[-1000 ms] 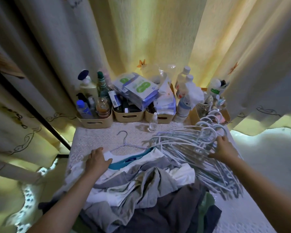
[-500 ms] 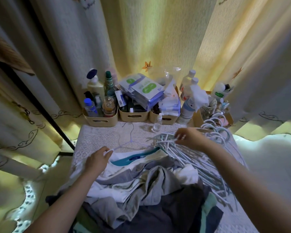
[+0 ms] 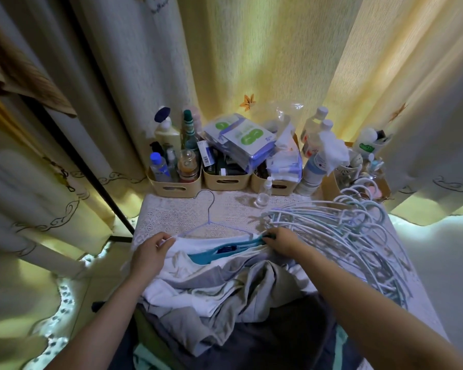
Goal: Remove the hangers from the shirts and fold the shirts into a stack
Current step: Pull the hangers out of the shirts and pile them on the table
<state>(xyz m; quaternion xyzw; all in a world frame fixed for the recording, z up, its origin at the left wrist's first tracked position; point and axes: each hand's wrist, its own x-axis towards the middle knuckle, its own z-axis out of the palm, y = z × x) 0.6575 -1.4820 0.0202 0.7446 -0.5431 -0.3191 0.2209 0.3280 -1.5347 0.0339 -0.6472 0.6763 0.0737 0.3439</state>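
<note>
A heap of shirts (image 3: 225, 295), white, grey and dark, lies on the lace-covered table (image 3: 171, 212). On top is a white shirt with a teal collar (image 3: 198, 259), still on a thin wire hanger (image 3: 210, 209) whose hook points away from me. My left hand (image 3: 150, 252) pinches the shirt's left shoulder at the hanger's end. My right hand (image 3: 281, 240) grips the right shoulder and collar by the hanger's other end. A pile of pale blue hangers (image 3: 345, 236) lies to the right.
Three beige bins (image 3: 177, 186) full of bottles and packets line the table's far edge, with a small clear bottle (image 3: 263, 193) in front. More bottles and a cup stand at the back right. Curtains hang all round. A dark pole (image 3: 91, 166) leans at the left.
My right hand left the pile of hangers and came left to the shirt's right shoulder. My left hand slid up to the shirt's left shoulder.
</note>
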